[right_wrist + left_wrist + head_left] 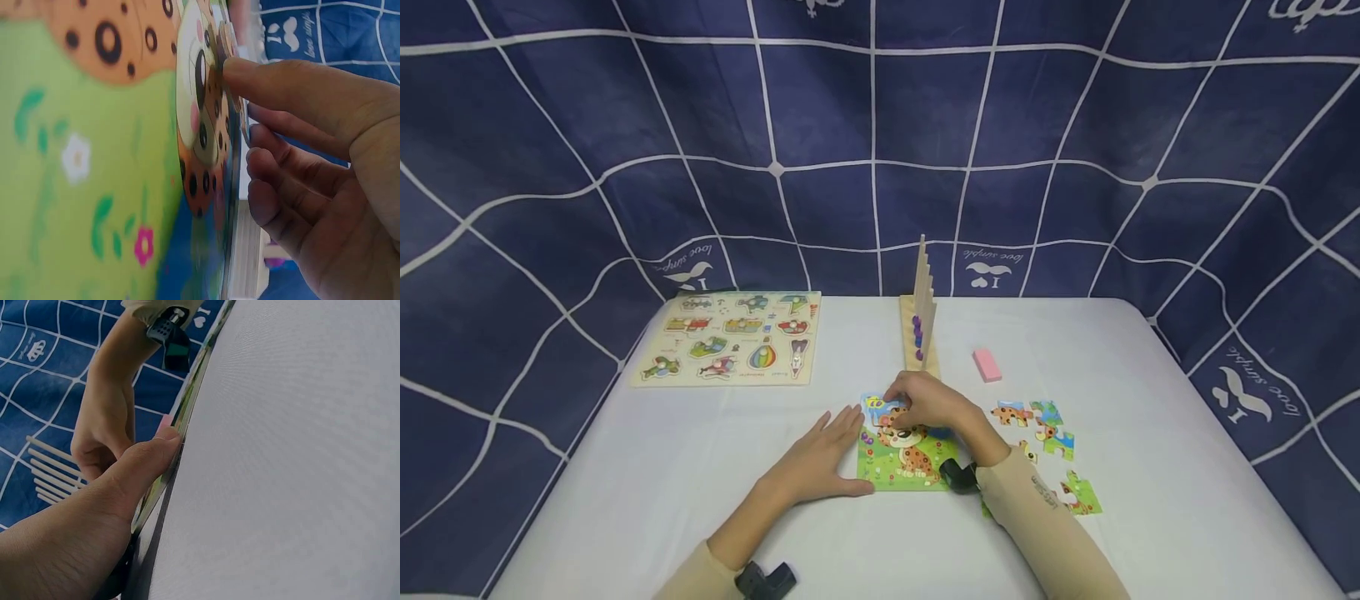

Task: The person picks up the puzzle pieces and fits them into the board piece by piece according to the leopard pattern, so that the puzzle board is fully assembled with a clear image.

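Note:
A square jigsaw puzzle board (pixel 880 473) with a spotted leopard on green grass lies at the table's front middle. My right hand (pixel 934 403) is over its upper part and pinches a jigsaw piece (pixel 229 39) between thumb and fingers. In the right wrist view that piece sits tilted against the board's picture, close to the leopard's face (pixel 199 81). My left hand (pixel 817 460) rests flat with straight fingers at the board's left side. The left thumb (pixel 153 453) touches the board's edge in the left wrist view.
Several loose jigsaw pieces (pixel 1078 493) lie to the right, some partly hidden by the right forearm. A pink block (pixel 987 365) lies behind them. Beyond the board stands a wooden rack of upright pegs (pixel 928 325) with coloured beads. A vehicle picture board (pixel 730 337) lies at back left.

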Tool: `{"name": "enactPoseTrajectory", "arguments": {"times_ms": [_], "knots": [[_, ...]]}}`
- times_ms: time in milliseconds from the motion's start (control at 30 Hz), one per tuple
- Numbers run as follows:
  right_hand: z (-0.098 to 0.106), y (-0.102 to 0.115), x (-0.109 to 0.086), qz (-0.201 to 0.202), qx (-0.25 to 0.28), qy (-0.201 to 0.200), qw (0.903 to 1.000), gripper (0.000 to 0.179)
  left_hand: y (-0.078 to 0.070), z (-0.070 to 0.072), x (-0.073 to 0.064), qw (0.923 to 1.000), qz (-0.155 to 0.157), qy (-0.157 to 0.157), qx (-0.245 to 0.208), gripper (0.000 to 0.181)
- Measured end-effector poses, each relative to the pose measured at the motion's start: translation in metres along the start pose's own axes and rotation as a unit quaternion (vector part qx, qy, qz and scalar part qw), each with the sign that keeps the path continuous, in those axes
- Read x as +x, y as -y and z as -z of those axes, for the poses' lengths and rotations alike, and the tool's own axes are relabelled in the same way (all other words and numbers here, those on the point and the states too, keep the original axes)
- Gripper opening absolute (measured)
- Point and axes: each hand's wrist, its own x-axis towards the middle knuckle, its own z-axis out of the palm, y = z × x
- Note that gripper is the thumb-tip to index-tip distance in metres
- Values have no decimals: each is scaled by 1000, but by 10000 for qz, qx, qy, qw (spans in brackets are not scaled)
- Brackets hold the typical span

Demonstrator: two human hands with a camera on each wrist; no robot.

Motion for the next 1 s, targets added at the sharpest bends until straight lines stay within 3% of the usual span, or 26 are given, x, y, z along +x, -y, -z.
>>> {"name": "enactPoseTrajectory", "arguments": {"times_ms": [500,1000], "knots": [[-7,9,10,-3,-375,-83,9993,35,0,1,-1,10000,20,59,-39,112],[-9,2,14,-217,69,-257,9994,31,0,1,0,9999,59,98,-108,112]]}}
